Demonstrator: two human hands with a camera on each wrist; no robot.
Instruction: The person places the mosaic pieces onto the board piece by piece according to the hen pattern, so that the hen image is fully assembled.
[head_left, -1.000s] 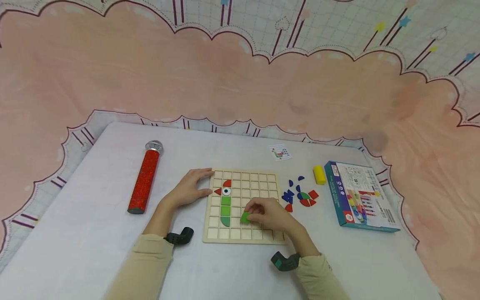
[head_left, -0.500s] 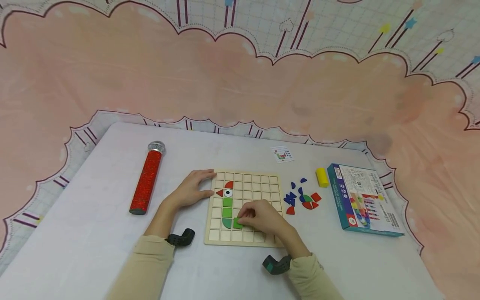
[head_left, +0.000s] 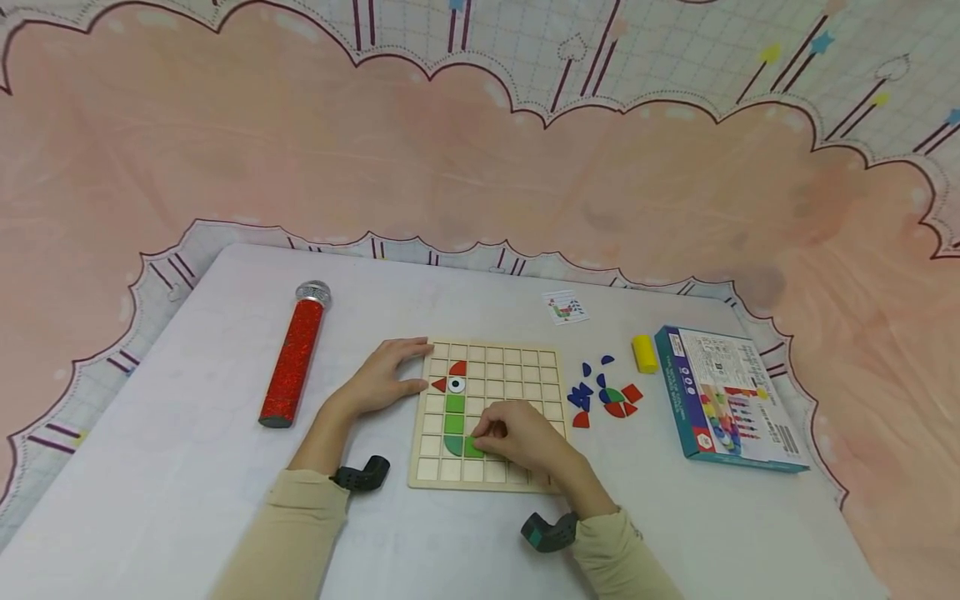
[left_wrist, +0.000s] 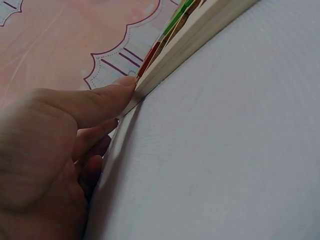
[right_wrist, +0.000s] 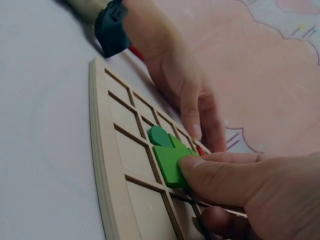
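A wooden grid board (head_left: pixel 525 355) lies on the white table. Down its second column run a red quarter-round, a white eye tile (head_left: pixel 455 385), two green squares and a dark green quarter-round (head_left: pixel 453 446), with a red triangle (head_left: pixel 439 386) left of the eye. My right hand (head_left: pixel 521 433) pinches a green square tile (right_wrist: pixel 167 165), which sits at a cell just right of the dark green quarter-round; the thumb lies on its face. At the board's left edge, my left hand (head_left: pixel 382 377) touches the frame with extended thumb and fingers.
Loose blue and red pieces (head_left: pixel 581 397) lie right of the board. Beyond them are a yellow cylinder (head_left: pixel 644 354) and a flat game box (head_left: pixel 735 400). A picture card (head_left: pixel 566 307) lies behind the board, and a red glittery microphone (head_left: pixel 292 358) at left.
My right hand has moved left with the green square, bringing it beside the dark green quarter-round and down at the cell. The left hand has stayed at the board's edge.
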